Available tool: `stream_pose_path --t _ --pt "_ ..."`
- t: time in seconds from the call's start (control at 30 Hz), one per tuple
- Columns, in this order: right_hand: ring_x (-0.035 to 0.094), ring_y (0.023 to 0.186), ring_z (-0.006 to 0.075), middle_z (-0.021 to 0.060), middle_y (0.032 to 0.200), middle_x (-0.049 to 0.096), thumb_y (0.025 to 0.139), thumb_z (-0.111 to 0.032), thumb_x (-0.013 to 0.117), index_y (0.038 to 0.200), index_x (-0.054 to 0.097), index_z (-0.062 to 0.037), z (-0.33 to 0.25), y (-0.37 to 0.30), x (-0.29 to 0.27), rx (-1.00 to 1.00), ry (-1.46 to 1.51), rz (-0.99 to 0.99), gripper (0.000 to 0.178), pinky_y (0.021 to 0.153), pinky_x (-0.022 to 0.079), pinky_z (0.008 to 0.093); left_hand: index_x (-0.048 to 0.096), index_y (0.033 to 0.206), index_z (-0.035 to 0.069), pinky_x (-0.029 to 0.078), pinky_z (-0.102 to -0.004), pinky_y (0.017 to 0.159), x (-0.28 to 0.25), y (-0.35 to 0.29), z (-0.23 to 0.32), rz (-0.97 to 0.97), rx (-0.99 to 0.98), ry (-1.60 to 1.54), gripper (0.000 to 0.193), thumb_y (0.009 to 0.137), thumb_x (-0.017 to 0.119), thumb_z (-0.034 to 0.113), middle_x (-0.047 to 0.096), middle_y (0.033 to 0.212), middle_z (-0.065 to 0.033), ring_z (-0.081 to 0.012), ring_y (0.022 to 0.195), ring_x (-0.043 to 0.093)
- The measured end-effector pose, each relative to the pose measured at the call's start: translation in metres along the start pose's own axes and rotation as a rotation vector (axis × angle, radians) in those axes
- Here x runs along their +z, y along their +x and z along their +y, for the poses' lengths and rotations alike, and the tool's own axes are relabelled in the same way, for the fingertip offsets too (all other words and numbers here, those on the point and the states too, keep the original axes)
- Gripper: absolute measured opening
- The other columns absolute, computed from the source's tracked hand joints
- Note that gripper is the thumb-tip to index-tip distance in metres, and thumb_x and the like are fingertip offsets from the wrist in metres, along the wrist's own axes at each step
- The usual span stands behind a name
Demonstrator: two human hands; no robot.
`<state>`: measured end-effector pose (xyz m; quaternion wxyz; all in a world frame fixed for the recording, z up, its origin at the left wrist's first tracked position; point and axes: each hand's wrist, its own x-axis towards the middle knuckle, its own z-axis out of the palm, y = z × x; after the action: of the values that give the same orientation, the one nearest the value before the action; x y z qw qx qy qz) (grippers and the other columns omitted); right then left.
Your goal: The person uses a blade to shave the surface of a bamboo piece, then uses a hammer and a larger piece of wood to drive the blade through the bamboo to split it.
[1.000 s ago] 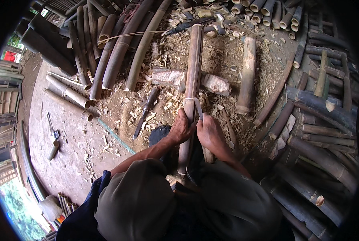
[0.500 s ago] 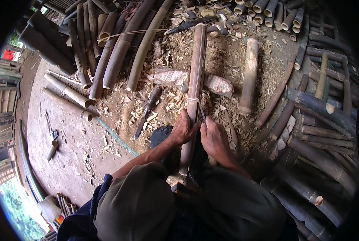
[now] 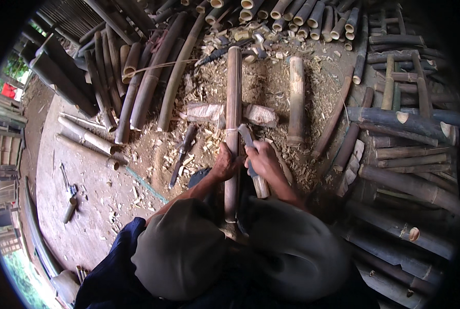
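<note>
A long bamboo pole (image 3: 233,98) runs away from between my knees, its middle crossing a rough-hewn wood block (image 3: 261,115) on the ground. My left hand (image 3: 226,162) is closed around the pole, just below a pale notched ring at its node. In my right hand (image 3: 264,158) is a knife (image 3: 246,136), its broad blade pointing away beside the pole and its pale handle end showing below the fist. Whether the blade touches the pole is hard to tell. A second knife (image 3: 181,155) with a dark handle lies on the ground to the left.
Wood chips cover the ground around the block. A thick bamboo piece (image 3: 296,100) lies right of the pole. Bamboo lengths (image 3: 152,77) lean at the far left, cut tubes (image 3: 312,18) are stacked at the back, and more bamboo (image 3: 410,185) is piled at the right.
The knife has turned, so its blade now shows its broad side, and its handle end has come into sight. The whole view has shifted, with things appearing farther left.
</note>
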<state>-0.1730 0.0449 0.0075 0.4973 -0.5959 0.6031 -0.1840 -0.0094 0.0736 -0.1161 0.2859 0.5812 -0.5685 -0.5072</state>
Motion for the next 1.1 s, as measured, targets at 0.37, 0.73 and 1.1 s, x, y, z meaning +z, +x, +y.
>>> stream_pose_path --t 0.37,0.73,1.1 --pt "0.065 0.093 0.0462 0.0271 0.096 0.068 0.097 -0.023 0.056 0.107 0.063 -0.0003 -0.003 -0.023 0.032 -0.064 -0.437 0.202 0.026 0.083 0.052 0.0542 0.03 0.117 -0.007 0.044 -0.0588 0.095 0.01 -0.008 0.017 0.037 -0.106 0.098 0.064 0.096 0.064 0.043 0.055 0.111 -0.042 -0.0566 0.107 0.056" --pt "0.069 0.06 0.0259 0.0129 0.065 0.068 0.1 -0.022 0.056 0.094 0.066 0.0015 0.023 0.022 0.014 -0.08 -0.059 0.14 0.026 0.061 0.054 0.0409 0.026 0.124 -0.008 0.049 -0.0489 0.094 -0.002 0.012 0.002 0.001 0.071 0.046 0.07 0.091 0.071 0.034 0.054 0.113 -0.0336 -0.0435 0.108 0.062" --pt "0.064 0.095 0.0479 0.0301 0.095 0.066 0.098 -0.026 0.052 0.096 0.059 0.0002 0.003 -0.013 0.033 -0.089 -0.357 0.257 0.027 0.083 0.05 0.0562 0.03 0.111 -0.003 0.049 -0.0534 0.079 0.006 0.002 -0.005 0.156 0.108 0.022 0.052 0.094 0.067 0.029 0.058 0.092 -0.0339 -0.0488 0.089 0.062"
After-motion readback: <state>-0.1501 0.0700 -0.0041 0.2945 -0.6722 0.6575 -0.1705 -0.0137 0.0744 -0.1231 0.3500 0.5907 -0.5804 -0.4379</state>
